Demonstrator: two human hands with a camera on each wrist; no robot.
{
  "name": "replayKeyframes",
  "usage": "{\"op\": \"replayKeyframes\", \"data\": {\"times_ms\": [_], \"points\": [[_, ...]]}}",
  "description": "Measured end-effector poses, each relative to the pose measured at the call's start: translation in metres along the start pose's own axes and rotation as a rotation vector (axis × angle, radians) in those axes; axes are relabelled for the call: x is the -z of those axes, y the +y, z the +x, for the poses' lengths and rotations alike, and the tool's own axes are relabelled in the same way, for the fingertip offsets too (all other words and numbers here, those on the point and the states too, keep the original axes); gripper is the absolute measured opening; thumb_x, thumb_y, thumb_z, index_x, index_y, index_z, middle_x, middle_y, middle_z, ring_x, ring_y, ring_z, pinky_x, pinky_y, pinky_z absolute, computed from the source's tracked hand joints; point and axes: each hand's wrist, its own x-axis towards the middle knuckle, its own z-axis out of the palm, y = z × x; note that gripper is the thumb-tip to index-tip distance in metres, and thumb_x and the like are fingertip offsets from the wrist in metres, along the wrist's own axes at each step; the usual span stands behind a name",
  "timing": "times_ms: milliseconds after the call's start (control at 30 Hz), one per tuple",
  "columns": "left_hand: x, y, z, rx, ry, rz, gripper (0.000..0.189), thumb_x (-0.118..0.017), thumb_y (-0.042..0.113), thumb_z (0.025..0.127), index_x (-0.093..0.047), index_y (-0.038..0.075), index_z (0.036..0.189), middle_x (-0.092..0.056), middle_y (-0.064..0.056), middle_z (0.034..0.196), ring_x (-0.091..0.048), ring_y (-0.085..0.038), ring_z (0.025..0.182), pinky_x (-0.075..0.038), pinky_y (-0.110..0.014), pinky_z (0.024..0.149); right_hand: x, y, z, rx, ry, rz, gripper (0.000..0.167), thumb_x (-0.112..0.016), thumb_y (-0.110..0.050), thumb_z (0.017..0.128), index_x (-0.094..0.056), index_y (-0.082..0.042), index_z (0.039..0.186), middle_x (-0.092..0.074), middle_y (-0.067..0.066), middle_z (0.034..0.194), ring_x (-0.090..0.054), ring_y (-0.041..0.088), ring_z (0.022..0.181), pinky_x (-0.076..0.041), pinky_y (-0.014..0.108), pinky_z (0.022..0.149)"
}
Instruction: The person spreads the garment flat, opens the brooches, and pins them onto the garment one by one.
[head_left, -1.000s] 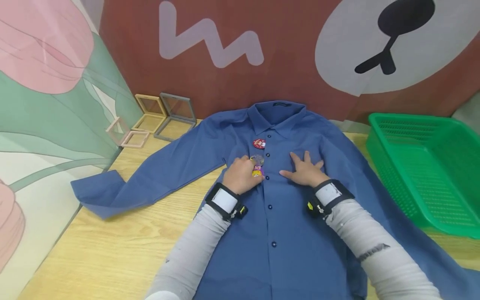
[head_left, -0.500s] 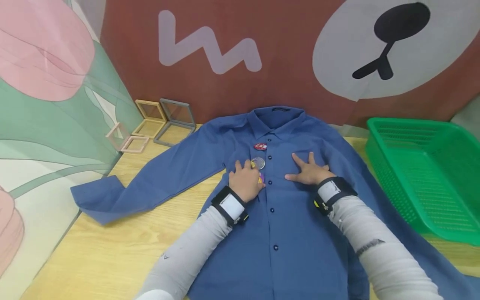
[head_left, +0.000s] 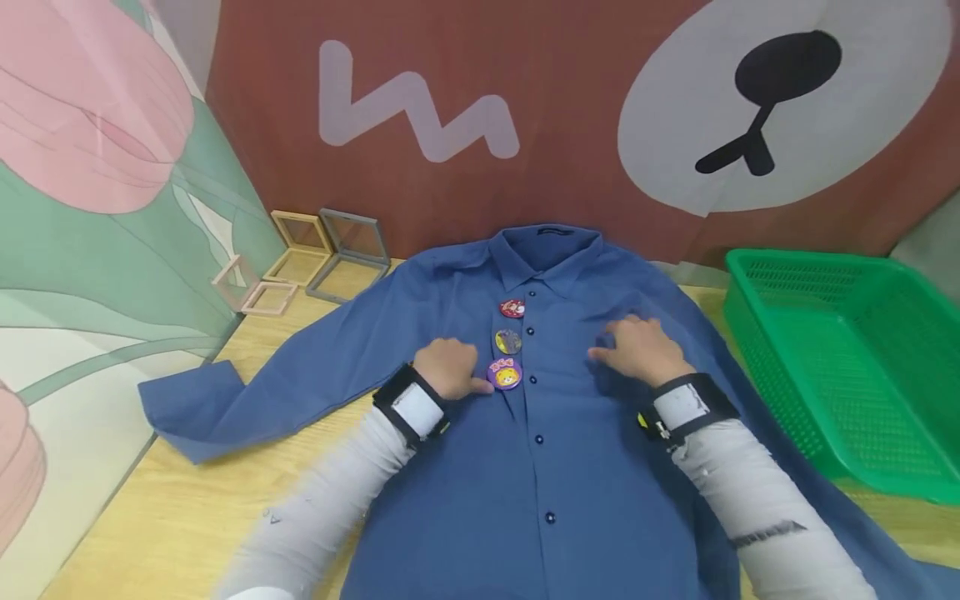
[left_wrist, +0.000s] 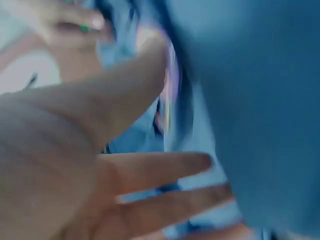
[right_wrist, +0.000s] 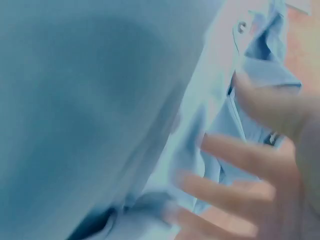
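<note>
A blue button-up shirt [head_left: 585, 467] lies face up with its collar at the back. Three round badges run down beside its button placket: a red badge [head_left: 512, 308], a yellow and grey badge [head_left: 507, 342] and a purple badge [head_left: 505, 374] with a yellow animal face. My left hand [head_left: 447, 369] is left of the purple badge, its thumb tip at the badge's edge. Straight, blurred fingers [left_wrist: 165, 172] show in the left wrist view. Over the shirt's right chest, my right hand [head_left: 643, 350] holds nothing, and its fingers [right_wrist: 235, 197] look loosely extended.
A green plastic basket [head_left: 840, 417] stands at the right, close to the shirt's sleeve. Several small hinged frames [head_left: 348, 279] stand at the back left. A brown patterned wall [head_left: 570, 167] closes off the back of the wooden table [head_left: 217, 492].
My left hand has drawn away to the left, uncovering the yellow and grey badge and the purple badge. My right hand has shifted slightly right, and its spread fingers have drawn in.
</note>
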Motion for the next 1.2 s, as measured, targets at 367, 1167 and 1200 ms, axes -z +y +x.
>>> {"op": "replayKeyframes", "data": {"times_ms": [367, 1167, 1200], "points": [[-0.022, -0.097, 0.045, 0.021, -0.194, -0.254, 0.086, -0.051, 0.058, 0.097, -0.018, 0.009, 0.159, -0.007, -0.024, 0.165, -0.005, -0.052, 0.15, -0.019, -0.068, 0.117, -0.01, 0.045, 0.004, -0.066, -0.234, 0.063, 0.087, -0.036, -0.048, 0.105, 0.004, 0.013, 0.152, 0.01, 0.053, 0.147, 0.005, 0.075, 0.133, -0.004, 0.086, 0.102], [-0.015, -0.125, 0.031, 0.139, -0.269, -0.063, 0.107, -0.051, 0.065, 0.092, 0.0, -0.001, 0.158, 0.005, -0.026, 0.164, 0.007, -0.056, 0.148, 0.002, -0.062, 0.122, -0.01, 0.096, 0.021, -0.084, -0.329, 0.217, 0.117, -0.052, -0.073, 0.087, 0.019, -0.011, 0.156, 0.036, 0.035, 0.151, 0.014, 0.069, 0.138, -0.004, 0.084, 0.104], [-0.014, -0.122, 0.03, 0.144, -0.269, -0.054, 0.105, -0.05, 0.064, 0.093, 0.0, -0.002, 0.158, 0.004, -0.026, 0.164, 0.006, -0.055, 0.148, 0.001, -0.061, 0.123, -0.01, 0.098, 0.023, -0.075, -0.328, 0.216, 0.116, -0.053, -0.073, 0.087, 0.018, -0.011, 0.156, 0.035, 0.035, 0.151, 0.014, 0.07, 0.138, -0.005, 0.084, 0.104]]}}
